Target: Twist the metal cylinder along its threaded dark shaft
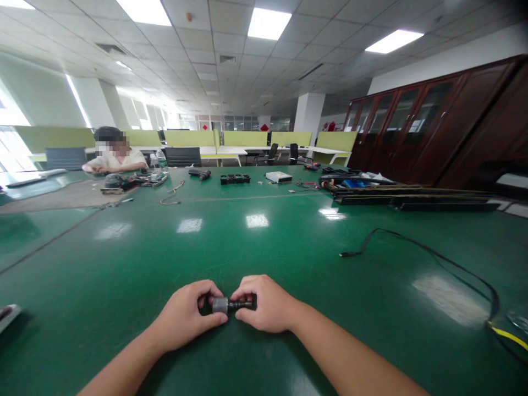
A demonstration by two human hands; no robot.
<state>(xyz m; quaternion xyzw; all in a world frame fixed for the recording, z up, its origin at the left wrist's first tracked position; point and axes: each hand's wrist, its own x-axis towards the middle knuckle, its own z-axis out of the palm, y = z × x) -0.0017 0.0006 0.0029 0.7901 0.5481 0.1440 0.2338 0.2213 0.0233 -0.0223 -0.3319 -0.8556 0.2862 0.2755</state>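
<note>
A small metal part with a wide grey cylinder point(220, 305) at its left end and a thinner dark shaft point(238, 305) at its right lies level just over or on the green table point(256, 247). My left hand point(187, 313) is closed around the grey cylinder, thumb below and fingers above. The thumb and fingers of my right hand point(266, 305) pinch the dark shaft, whose far end is partly hidden by that hand. The two hands are close together but apart.
A black cable point(406, 237) curves along the right. Long black rails point(371, 197), a white box point(279, 176), a dark block point(235, 179) and a drill-like tool point(199, 174) lie at the back. A person point(115, 154) sits at the far left behind scattered parts point(142, 179).
</note>
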